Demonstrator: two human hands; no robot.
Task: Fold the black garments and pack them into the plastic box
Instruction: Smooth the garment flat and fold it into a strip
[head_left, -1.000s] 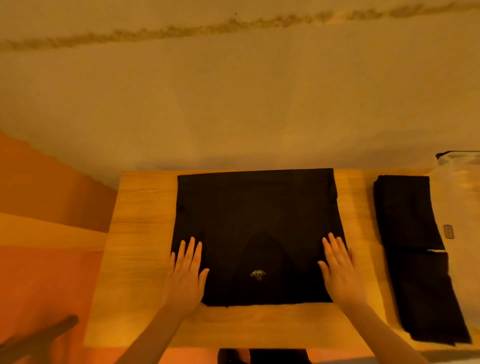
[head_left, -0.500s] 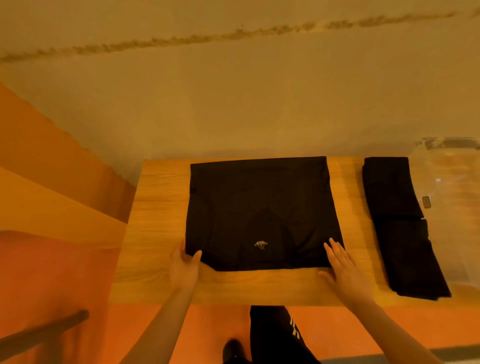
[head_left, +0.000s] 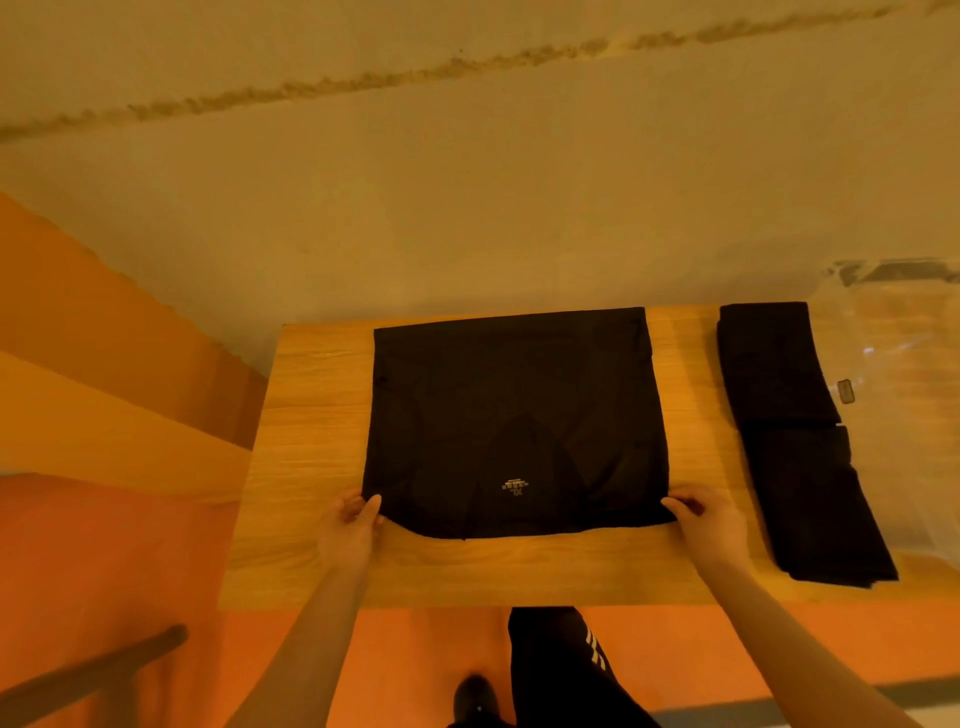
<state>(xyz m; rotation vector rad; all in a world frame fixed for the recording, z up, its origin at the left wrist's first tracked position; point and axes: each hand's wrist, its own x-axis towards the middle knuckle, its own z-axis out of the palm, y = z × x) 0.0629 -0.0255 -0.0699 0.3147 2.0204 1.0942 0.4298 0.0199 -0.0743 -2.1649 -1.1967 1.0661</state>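
From the head view, a black garment (head_left: 511, 421) lay flat on the wooden surface (head_left: 311, 415), with a small light print near its front edge. My left hand (head_left: 349, 530) pinched its near left corner, thumb on top of the cloth. My right hand (head_left: 709, 522) pinched the near right corner in the same way. A second folded black garment (head_left: 795, 441) lay to the right, apart from the first. The clear plastic box (head_left: 904, 364) stood just beside it, at the right edge.
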